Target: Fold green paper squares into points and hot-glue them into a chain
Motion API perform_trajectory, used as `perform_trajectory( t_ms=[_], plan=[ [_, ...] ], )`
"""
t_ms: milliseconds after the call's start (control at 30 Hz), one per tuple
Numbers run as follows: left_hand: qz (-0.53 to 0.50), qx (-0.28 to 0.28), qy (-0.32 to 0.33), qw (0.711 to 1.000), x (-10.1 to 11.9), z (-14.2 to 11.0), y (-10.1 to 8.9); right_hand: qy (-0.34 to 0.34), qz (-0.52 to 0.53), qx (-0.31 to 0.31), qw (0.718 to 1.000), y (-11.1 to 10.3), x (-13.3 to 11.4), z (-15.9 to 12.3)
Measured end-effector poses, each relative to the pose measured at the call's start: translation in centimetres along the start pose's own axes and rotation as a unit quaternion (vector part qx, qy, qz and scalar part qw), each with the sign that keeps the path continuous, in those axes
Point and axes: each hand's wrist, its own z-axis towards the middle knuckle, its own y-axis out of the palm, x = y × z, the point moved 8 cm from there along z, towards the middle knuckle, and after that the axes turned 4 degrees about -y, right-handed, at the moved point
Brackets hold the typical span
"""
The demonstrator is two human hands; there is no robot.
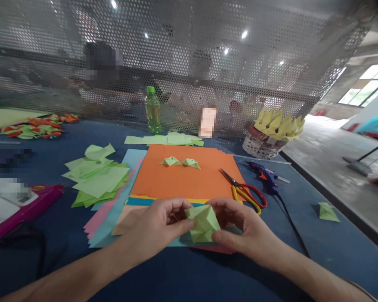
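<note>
Between my two hands is a square of light green folded paper (203, 223), creased and slightly raised in its middle. My left hand (168, 220) pinches its left edge, thumb on top and fingers behind. At the opposite edge my right hand (239, 228) grips it the same way, its thumb near the lower right corner. Just beyond lie two small folded green pieces (190, 163) on a stack of orange paper (176, 180). Scissors (247, 191) with red and yellow handles rest on the right edge of that stack.
Loose green paper squares (101, 176) lie at left, behind a magenta-edged device (47, 193). A glue gun (264, 176) with its cord lies at right, near another folded green piece (328, 212). Farther back stand a green bottle (153, 111) and a basket of yellow folded pieces (264, 144), before a perforated metal screen (176, 54).
</note>
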Motion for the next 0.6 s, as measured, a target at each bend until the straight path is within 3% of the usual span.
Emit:
perform_trajectory(
  t_ms=[233,367,500,600],
  plan=[
    [-0.009,-0.020,0.005,1.000,0.4,0.0,0.5,-0.013,-0.095,0.035,0.995,-0.3,-0.5,-0.1],
    [0.030,0.009,0.024,0.999,0.2,-0.2,0.2,-0.039,-0.141,0.056,0.988,-0.9,-0.5,0.0],
    [0.088,0.057,0.061,0.993,0.6,-1.0,-0.2,-0.158,-0.243,0.084,0.953,-1.2,-2.4,-0.6],
    [0.105,0.045,0.107,0.988,1.7,-1.7,0.3,-0.226,-0.285,0.074,0.929,-0.8,-3.4,-1.1]
  ],
)
